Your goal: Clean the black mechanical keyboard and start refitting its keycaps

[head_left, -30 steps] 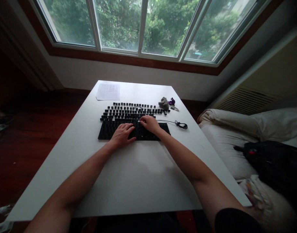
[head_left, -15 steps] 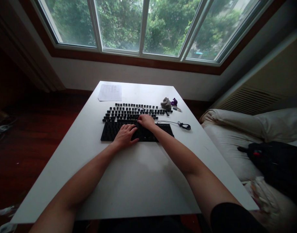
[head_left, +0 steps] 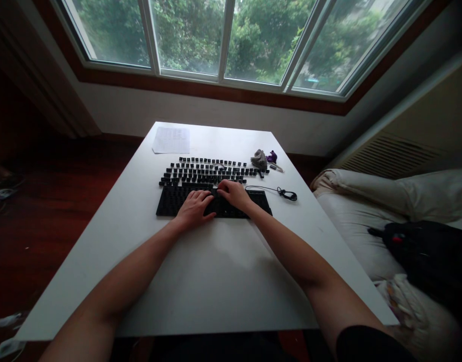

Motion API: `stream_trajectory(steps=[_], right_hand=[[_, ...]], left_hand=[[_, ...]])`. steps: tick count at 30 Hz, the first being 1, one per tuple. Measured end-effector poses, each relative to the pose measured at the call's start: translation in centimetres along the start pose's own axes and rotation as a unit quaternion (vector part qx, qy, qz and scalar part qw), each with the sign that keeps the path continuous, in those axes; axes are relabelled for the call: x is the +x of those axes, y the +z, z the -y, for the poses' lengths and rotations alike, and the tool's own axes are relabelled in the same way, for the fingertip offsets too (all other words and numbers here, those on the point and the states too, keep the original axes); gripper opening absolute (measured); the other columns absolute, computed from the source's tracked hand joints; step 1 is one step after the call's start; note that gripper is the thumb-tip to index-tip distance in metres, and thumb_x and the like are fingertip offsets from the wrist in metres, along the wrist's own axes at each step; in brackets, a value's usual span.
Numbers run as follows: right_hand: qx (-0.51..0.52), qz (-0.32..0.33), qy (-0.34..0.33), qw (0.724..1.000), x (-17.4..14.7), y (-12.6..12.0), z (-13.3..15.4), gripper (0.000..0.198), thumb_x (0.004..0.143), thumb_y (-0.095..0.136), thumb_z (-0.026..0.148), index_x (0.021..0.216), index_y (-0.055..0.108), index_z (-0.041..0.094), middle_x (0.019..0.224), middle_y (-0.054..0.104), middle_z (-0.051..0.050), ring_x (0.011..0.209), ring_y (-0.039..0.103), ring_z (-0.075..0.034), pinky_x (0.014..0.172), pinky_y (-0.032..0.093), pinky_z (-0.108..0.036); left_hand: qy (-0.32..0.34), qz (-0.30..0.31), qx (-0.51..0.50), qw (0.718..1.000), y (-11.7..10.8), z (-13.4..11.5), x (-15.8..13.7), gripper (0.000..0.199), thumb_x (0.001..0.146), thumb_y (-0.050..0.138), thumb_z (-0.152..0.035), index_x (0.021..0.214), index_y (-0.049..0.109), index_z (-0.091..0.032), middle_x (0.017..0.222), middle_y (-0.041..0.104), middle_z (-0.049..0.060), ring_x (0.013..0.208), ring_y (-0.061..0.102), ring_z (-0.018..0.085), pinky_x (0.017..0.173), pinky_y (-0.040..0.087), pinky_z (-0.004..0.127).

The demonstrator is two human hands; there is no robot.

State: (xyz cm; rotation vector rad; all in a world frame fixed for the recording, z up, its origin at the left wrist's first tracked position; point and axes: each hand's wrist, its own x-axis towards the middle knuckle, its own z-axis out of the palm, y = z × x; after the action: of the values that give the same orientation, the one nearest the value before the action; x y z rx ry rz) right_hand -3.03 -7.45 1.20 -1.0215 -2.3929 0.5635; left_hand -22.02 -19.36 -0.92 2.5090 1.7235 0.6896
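A black keyboard [head_left: 169,202] lies across the white table, its front edge towards me. My left hand [head_left: 195,206] rests on its middle with the fingers spread and the thumb stretched out. Close to its right, my right hand [head_left: 234,194] is over the keyboard's back part, thumb and fingers bent together in a pinch. Whatever sits between those fingertips is too small and hidden to make out. Behind the keyboard, loose black keycaps [head_left: 200,171] stand in several rows. Part of the nearest row is hidden by my right hand.
The white table [head_left: 208,281] bears printed paper [head_left: 172,140] at the back left. At the back right lie a grey cloth [head_left: 258,159], a purple cloth [head_left: 272,157] and a small tool [head_left: 277,167]. A coiled black cable [head_left: 288,195] lies right. A sofa [head_left: 340,211] holds a black bag [head_left: 423,251].
My right hand has moved slightly right and nearer to me over the keyboard, still pinched. My left hand stays about where it was. The view has tilted a little.
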Motion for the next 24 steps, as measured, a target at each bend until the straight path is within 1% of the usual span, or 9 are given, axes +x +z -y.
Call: stream_trajectory(steps=[4, 7, 10, 15, 18, 21, 24], right_hand=[[0.075, -0.006, -0.015, 0.997, -3.1, -0.3, 0.2, 0.015, 0.088, 0.066, 0.026, 0.102, 0.062, 0.022, 0.076, 0.063, 0.004, 0.065, 0.053, -0.012, 0.063, 0.038, -0.024], [0.107, 0.024, -0.021, 0.994, -4.8, -0.2, 0.1, 0.012, 0.088, 0.064, 0.025, 0.100, 0.063, 0.022, 0.074, 0.058, 0.005, 0.063, 0.050, -0.012, 0.061, 0.037, -0.023], [0.114, 0.044, -0.036, 0.992, -5.7, -0.1, 0.1, 0.011, 0.090, 0.062, 0.022, 0.100, 0.064, 0.022, 0.076, 0.057, 0.004, 0.066, 0.050, -0.012, 0.063, 0.038, -0.024], [0.030, 0.034, -0.091, 0.995, -6.4, 0.1, 0.4, 0.009, 0.090, 0.064, 0.017, 0.098, 0.068, 0.021, 0.080, 0.061, -0.001, 0.080, 0.054, -0.017, 0.075, 0.042, -0.029], [-0.022, 0.030, -0.113, 0.993, -6.8, 0.1, 0.4, 0.013, 0.090, 0.067, 0.020, 0.103, 0.068, 0.021, 0.091, 0.063, -0.004, 0.090, 0.056, -0.020, 0.083, 0.045, -0.033], [-0.070, 0.030, -0.102, 0.992, -7.1, 0.1, 0.6, 0.019, 0.090, 0.070, 0.026, 0.108, 0.067, 0.022, 0.102, 0.063, -0.007, 0.100, 0.056, -0.022, 0.089, 0.046, -0.036], [-0.128, 0.037, -0.072, 0.988, -7.1, 0.0, 1.2, 0.019, 0.090, 0.070, 0.028, 0.108, 0.067, 0.022, 0.104, 0.062, -0.008, 0.102, 0.056, -0.024, 0.089, 0.048, -0.036]], left_hand=[[0.002, 0.002, -0.011, 1.000, 0.1, 0.1, 0.0, 0.057, 0.084, 0.069, -0.048, 0.134, 0.057, -0.022, 0.143, 0.052, 0.012, 0.132, 0.045, 0.034, 0.113, 0.034, 0.052], [0.012, 0.013, -0.011, 1.000, 0.0, 0.4, 0.0, 0.065, 0.081, 0.071, -0.051, 0.136, 0.055, -0.020, 0.145, 0.051, 0.013, 0.133, 0.044, 0.034, 0.115, 0.033, 0.052], [0.030, 0.032, -0.009, 0.999, -0.1, 0.7, 0.1, 0.073, 0.077, 0.074, -0.053, 0.139, 0.053, -0.019, 0.147, 0.050, 0.014, 0.135, 0.043, 0.035, 0.117, 0.031, 0.051], [0.038, 0.045, -0.011, 0.998, 0.0, 1.0, 0.2, 0.073, 0.078, 0.074, -0.051, 0.140, 0.052, -0.021, 0.149, 0.049, 0.012, 0.136, 0.043, 0.034, 0.117, 0.031, 0.051], [0.036, 0.041, -0.007, 0.998, 0.1, 0.9, 0.2, 0.074, 0.078, 0.075, -0.051, 0.141, 0.052, -0.020, 0.149, 0.049, 0.013, 0.135, 0.043, 0.034, 0.117, 0.032, 0.051], [0.035, 0.037, -0.006, 0.999, 0.3, 0.9, 0.2, 0.074, 0.078, 0.075, -0.051, 0.141, 0.051, -0.020, 0.148, 0.049, 0.013, 0.135, 0.043, 0.034, 0.117, 0.032, 0.051], [0.036, 0.035, -0.009, 0.999, 0.3, 0.8, 0.3, 0.072, 0.078, 0.074, -0.050, 0.141, 0.051, -0.021, 0.148, 0.049, 0.012, 0.135, 0.043, 0.034, 0.117, 0.032, 0.051]])
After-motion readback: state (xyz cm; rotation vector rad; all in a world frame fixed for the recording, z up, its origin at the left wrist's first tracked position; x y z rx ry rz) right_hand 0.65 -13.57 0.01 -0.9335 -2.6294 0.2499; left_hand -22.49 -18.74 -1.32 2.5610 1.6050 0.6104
